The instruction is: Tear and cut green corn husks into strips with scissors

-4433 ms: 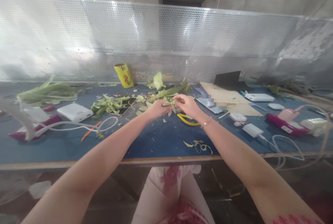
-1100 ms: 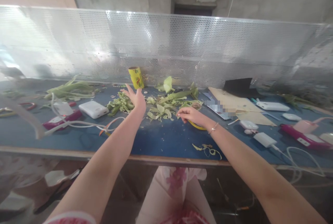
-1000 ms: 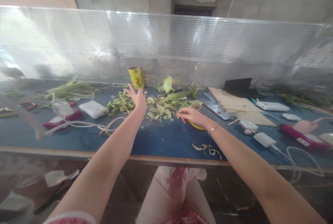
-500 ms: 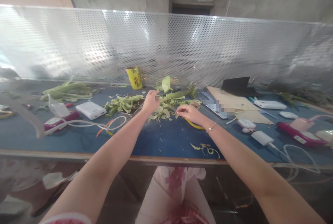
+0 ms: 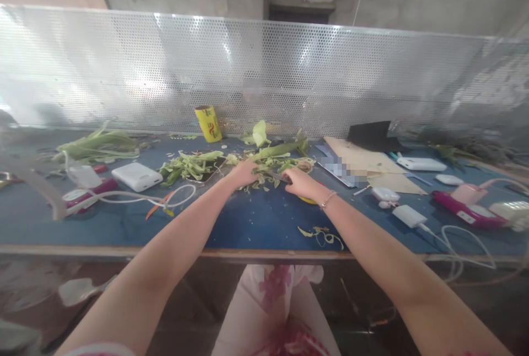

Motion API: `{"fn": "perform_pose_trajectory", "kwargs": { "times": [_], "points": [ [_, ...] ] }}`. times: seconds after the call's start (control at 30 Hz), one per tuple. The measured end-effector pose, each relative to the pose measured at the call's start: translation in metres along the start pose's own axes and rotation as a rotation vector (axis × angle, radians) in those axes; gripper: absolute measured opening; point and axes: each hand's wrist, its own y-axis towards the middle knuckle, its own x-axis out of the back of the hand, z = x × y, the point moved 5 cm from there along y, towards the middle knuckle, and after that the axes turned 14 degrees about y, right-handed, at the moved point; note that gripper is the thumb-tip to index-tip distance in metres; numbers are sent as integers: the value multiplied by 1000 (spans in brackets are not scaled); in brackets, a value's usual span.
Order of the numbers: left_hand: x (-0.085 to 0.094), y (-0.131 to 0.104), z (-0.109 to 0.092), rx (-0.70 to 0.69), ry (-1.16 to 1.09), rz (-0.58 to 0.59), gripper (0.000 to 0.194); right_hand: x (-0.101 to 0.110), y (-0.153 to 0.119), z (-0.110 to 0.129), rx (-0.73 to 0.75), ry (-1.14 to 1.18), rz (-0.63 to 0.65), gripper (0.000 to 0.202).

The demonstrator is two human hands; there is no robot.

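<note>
My left hand (image 5: 247,173) is at the near edge of a heap of pale green vegetable peelings (image 5: 266,167), its fingers curled down; what they hold, if anything, is hidden. My right hand (image 5: 298,181) is closed on a thin grey blade-like tool (image 5: 276,176) that points left toward my left hand. Under the right wrist lies a yellow curved strip (image 5: 306,200). Behind both hands a long green vegetable stem (image 5: 276,150) with leaves rests across the heap. Left of my left hand, more green strips (image 5: 192,166) are piled over a dark flat tray-like thing (image 5: 211,171).
A yellow can-like tube (image 5: 209,124) leans near the perforated metal screen (image 5: 165,69). On the left are a white power bank (image 5: 137,176), cables and leaves (image 5: 99,144). On the right lie a phone (image 5: 336,171), cardboard (image 5: 363,155), a white charger (image 5: 409,216) and a magenta power strip (image 5: 463,210).
My left hand has come down and nearer, from above the peelings to their near edge. My right hand now shows a grey tool in its fingers. The view has shifted slightly.
</note>
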Motion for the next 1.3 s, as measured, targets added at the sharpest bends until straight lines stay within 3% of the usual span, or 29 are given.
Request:
{"fn": "perform_pose_trajectory", "kwargs": {
  "times": [0.3, 0.63, 0.93, 1.07, 1.17, 1.3],
  "points": [
    [10, -1, 6, 60, -96, -52, 27, -1, 1, 1, -100, -89, -54, 35],
    [21, -5, 13, 235, -72, -128, 29, 9, -2, -8, -115, -98, -127, 34],
    [28, -2, 5, 239, -13, -232, 39, -1, 5, -1, 46, 97, -165, 22],
    [27, 19, 4, 249, -14, -161, 49, -6, 4, 11, 90, 98, -140, 19],
    [21, 46, 9, 303, -20, -54, 60, -7, 4, 14, 94, 137, -175, 22],
    [15, 84, 11, 364, -15, -5, 62, -3, 7, 15, 123, 189, -219, 26]
  ]
}}
